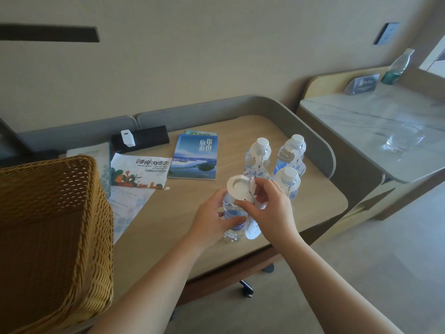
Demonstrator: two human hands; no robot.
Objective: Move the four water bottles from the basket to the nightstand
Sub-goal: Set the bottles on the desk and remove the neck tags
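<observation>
Four tagged water bottles [257,153] on nightstand [313,196]; one basket [48,213]; two hands [272,208]; two booklets [195,157].

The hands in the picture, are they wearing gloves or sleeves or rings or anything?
No. The left hand and right hand are both bare: no gloves, rings, watch or bracelets. Both forearms show uncovered down to the picture's bottom edge, so no sleeves are visible.

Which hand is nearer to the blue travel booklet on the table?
Left. The left hand grips the water bottle on the side facing the blue travel booklet; the right hand is on the bottle's far side, at its paper tag.
</observation>
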